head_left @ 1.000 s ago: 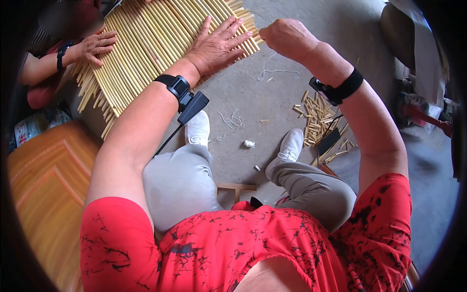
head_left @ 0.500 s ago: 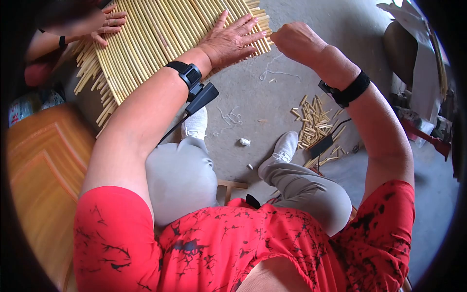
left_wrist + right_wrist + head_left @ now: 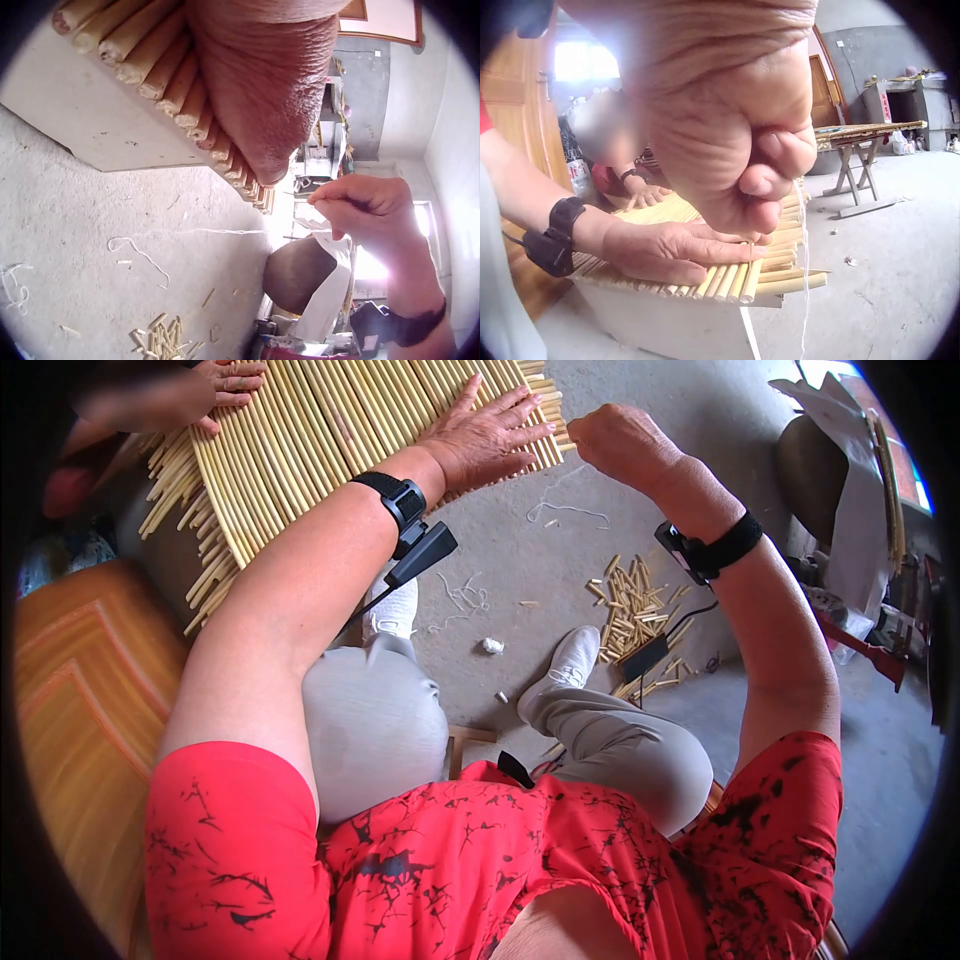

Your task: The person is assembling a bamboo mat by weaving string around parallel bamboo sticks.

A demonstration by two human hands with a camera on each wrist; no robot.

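Note:
My left hand [image 3: 482, 442] lies with spread, straight fingers on the near right corner of a mat of pale reed sticks [image 3: 310, 460] set side by side. Just past that edge my right hand [image 3: 625, 448] is held with curled fingers, thumb against the forefinger. In the right wrist view a white string [image 3: 805, 262] hangs from these curled fingers beside the protruding stick ends [image 3: 791, 285]. The pinched tip is mostly hidden by the hand. Under the mat shows a pale flat-sided support [image 3: 675, 322].
Another person's hand [image 3: 235, 382] rests on the mat's far left part. Short cut stick pieces [image 3: 635, 600] lie heaped on the floor by my right shoe [image 3: 575, 658]. Loose string [image 3: 465, 595] and a small white wad [image 3: 492, 646] lie nearby. A wooden panel [image 3: 100, 680] stands at left.
The view has shifted slightly. The other person's hand appears higher up, near the frame's top. My left hand stays flat on the mat, and my right hand stays curled by its edge.

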